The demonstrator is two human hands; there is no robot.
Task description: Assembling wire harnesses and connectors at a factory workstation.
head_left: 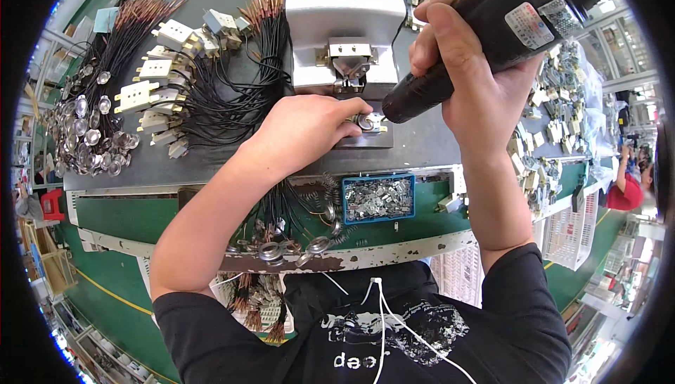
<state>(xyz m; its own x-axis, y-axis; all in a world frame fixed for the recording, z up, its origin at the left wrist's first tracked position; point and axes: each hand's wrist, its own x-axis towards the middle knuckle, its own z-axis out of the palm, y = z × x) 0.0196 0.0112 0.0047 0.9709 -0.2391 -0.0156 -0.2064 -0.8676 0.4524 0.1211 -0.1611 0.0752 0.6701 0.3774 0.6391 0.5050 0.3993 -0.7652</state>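
My right hand [485, 92] is wrapped round a black electric screwdriver [510, 20], which slants down to the left. Its lower end meets a small cream terminal block [376, 125] with metal parts; the bit itself is hard to make out. Thumb and forefinger of my left hand [302, 131] pinch that block from its left side. It rests on a metal fixture [373, 141] at the near side of a grey machine [344, 18]. A similar white block [350, 49] sits at the machine's front.
Bundled black wires [271, 39] with cream blocks [156, 69] lie left of the machine, beyond them round metal discs [88, 120]. A blue tray [378, 219] of small metal pieces is below my hands. Loose blocks [555, 127] cover the right side. A person in red [624, 190] is far right.
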